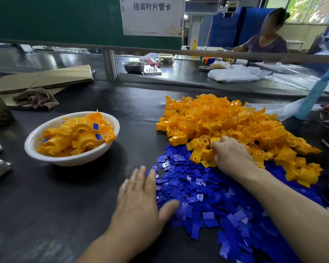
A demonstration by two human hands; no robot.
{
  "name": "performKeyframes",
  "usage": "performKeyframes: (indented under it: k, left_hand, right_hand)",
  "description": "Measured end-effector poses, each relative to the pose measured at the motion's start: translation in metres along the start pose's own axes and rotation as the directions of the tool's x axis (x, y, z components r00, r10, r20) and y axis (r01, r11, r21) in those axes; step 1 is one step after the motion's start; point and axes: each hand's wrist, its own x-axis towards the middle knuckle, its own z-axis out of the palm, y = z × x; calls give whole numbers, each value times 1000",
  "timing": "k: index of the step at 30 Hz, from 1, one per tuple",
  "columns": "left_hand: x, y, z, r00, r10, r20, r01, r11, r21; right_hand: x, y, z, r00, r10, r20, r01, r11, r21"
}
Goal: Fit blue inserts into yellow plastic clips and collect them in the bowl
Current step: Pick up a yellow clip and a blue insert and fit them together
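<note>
Your left hand lies flat on the dark tabletop, fingers straight and slightly spread. Its thumb rests on the near-left edge of the heap of blue inserts. Your right hand reaches across that heap to the near edge of the pile of yellow clips, where its fingers curl round a few of them.

The white bowl stands to your left, well apart from both heaps. It is piled with clips, several showing a blue insert already fitted.

On the green board beyond the tabletop hangs a white paper sign printed with "组装叶片管卡". I can read no other writing.

Folded cardboard and a brown rag lie at the far left. A small metal bowl sits on the next bench, where another person is seated.
</note>
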Motion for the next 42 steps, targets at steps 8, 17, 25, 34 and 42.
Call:
performKeyframes:
  k: [8, 17, 25, 34, 42]
  left_hand:
    - [58, 17, 18, 999, 16, 42, -15, 1000, -25]
    - [15, 55, -3, 995, 27, -101, -79, 828, -555]
    - [-61, 76, -36, 881, 290, 373, 361, 96, -928]
    - [-81, 73, -34, 939, 264, 221, 233, -17, -972]
    - [-93, 46, -25, 962, 221, 161, 58, 409, -911]
  right_hand:
    - [-33, -5, -28, 968, 25, -249, 68, 932, 357]
    - [-109, -7, -58, 984, 96, -153, 32, 741, 670]
    - [-161, -43, -80, 898, -117, -423, 337, 801, 494]
    - [-194, -54, -84, 988, 125, 88, -126, 338, 933]
    - [-201, -63, -91, 916, 36, 399, -400, 142, 905]
